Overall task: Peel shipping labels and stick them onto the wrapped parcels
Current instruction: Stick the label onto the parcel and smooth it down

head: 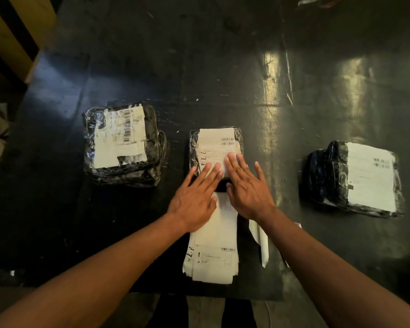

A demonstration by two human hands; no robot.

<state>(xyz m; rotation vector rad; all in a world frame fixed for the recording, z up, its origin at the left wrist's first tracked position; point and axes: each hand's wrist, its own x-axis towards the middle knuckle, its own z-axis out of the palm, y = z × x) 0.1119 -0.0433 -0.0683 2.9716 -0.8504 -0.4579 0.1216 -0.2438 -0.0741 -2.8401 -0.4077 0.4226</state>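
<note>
1. Black-wrapped left parcel [122, 144]: labelled, its label torn and patchy.
2. Right parcel [353, 178]: labelled.
3. Middle parcel [216, 151]: its label [217, 144] is on; left hand [194, 197] and right hand [246, 188], fingers flat and grasping nothing, press it down.
4. Label stack [213, 252], near table edge [81, 233]: sheets remain; no unlabelled parcel in view.

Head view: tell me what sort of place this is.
Likely a parcel-packing or dispatch bench. Three black-wrapped parcels carry barcode labels, a label stack lies near the edge, and both hands press on the middle one.
</note>
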